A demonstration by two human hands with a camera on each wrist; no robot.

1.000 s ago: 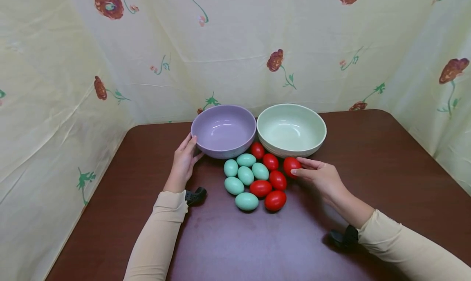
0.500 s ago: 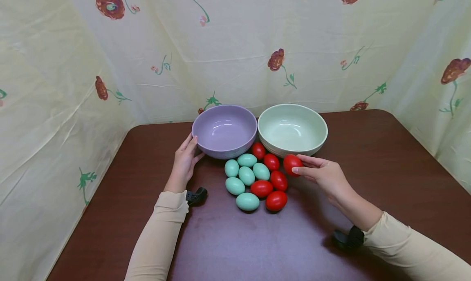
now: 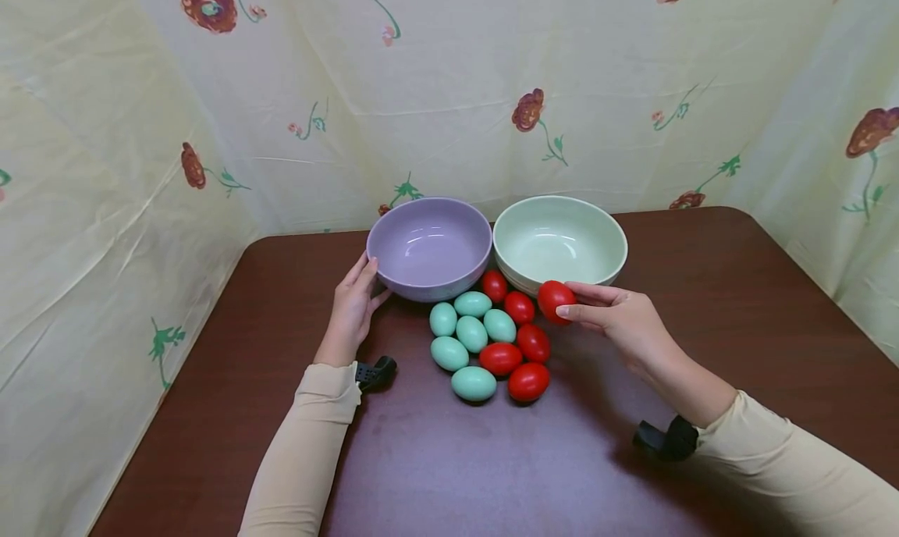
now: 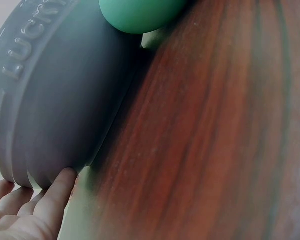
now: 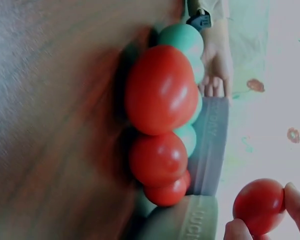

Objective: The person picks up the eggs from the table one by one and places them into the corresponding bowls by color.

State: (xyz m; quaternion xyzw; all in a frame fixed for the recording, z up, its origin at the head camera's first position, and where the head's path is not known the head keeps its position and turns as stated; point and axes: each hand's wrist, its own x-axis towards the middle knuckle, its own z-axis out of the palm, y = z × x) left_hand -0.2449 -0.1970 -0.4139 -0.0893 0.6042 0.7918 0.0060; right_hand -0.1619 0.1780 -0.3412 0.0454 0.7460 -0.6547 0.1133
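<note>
Nearest, two cream fabric sleeves (image 3: 298,451), each with a black wrist device (image 3: 667,438), reach over a dark reddish-brown, wood-grained worktop (image 3: 435,474) toward a round, glossy, pale green bowl (image 3: 548,232). On the near side of that bowl and to its left, eleven smooth eggs lie clustered: six oval mint-green eggs (image 3: 471,335) on the left and five oval, shiny red eggs (image 3: 528,382) on the right, the farthest red one close by the bowl's base.

Of the two hands, the right hand (image 3: 635,322), in front of the pale green bowl, pinches another oval, shiny red egg (image 3: 555,301) between thumb and fingertips. In the head view this egg overlaps the bowl's near rim; the right wrist view shows it raised, apart from the rest. The left hand (image 3: 351,311), well to the bowl's left, has its fingers extended, resting against the outside of a round, glossy purple bowl (image 3: 430,244) with raised lettering. This stands immediately left of the pale green bowl; whether their rims touch is unclear.

Behind the pale green bowl hangs a cream cloth (image 3: 435,76) with reddish-brown flowers.
</note>
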